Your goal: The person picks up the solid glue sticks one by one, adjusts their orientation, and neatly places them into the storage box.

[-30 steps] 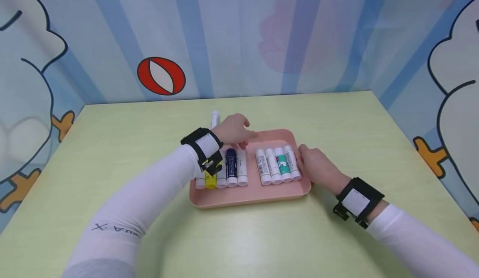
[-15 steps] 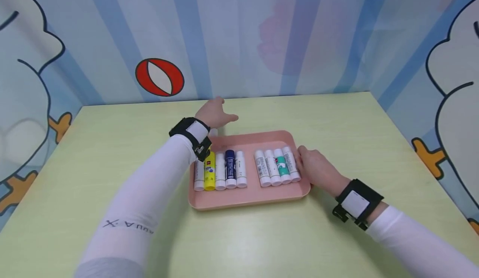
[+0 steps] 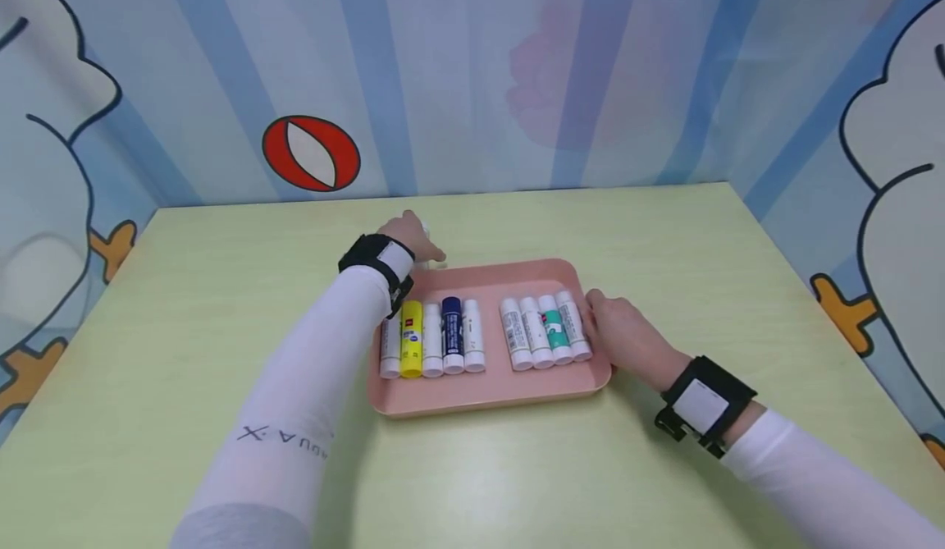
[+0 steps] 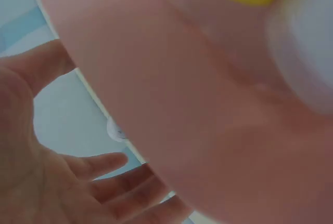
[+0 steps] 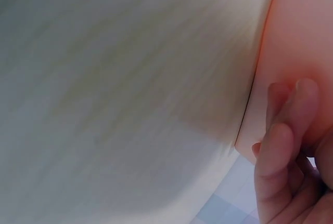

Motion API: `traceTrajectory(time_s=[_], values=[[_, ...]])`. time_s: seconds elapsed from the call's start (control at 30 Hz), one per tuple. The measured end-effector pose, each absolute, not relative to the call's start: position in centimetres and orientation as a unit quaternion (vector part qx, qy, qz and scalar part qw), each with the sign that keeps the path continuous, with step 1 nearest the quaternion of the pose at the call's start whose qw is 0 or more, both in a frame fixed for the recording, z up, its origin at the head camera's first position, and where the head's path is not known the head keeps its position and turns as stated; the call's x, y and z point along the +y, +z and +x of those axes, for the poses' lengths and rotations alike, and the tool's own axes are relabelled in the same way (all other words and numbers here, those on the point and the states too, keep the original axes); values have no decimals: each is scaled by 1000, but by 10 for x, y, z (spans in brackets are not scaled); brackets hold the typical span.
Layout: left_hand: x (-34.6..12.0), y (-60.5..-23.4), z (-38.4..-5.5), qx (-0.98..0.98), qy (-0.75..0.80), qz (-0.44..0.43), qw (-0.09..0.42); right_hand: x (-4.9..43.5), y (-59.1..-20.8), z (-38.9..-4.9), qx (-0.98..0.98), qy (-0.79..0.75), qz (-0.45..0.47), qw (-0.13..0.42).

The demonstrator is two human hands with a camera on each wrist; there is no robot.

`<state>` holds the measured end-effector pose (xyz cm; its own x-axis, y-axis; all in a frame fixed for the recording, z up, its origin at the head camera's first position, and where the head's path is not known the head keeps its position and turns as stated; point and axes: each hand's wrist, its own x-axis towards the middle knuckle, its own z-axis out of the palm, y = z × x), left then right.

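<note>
Behind the back left edge of the pink tray (image 3: 487,397), my left hand (image 3: 409,235) is lowered beside a white glue stick (image 3: 424,227). The left wrist view shows its thumb and fingers spread apart around that stick, with a gap on either side. My right hand (image 3: 623,331) grips the tray's right edge; in the right wrist view its fingers (image 5: 276,151) curl against the wall. In the tray lie two rows of glue sticks: the left one includes a yellow stick (image 3: 411,340) and a navy stick (image 3: 453,336), the right one a green-and-white stick (image 3: 555,329).
The tray rests on a pale yellow-green table (image 3: 244,286). Along the table's back edge rises a blue striped backdrop (image 3: 472,81) with a printed red ball. My left sleeve (image 3: 295,385) passes close to the tray's left side.
My left hand has moved from over the tray to behind it, reached farther back, then come down around the white glue stick. My right hand keeps its grip on the tray.
</note>
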<state>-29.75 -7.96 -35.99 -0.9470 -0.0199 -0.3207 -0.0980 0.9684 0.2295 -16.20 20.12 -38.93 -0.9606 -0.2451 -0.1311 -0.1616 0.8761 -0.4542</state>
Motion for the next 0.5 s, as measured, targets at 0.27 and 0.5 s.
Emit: traceTrajectory(time_s=[0.27,0.5], values=[[-86,-365,-294,974,118,-14,195,200,-390,-160,963,-229,-107,91],[-91,-369,-302,982,75,7,170,198,-387,-159,965,-218,-123,76]])
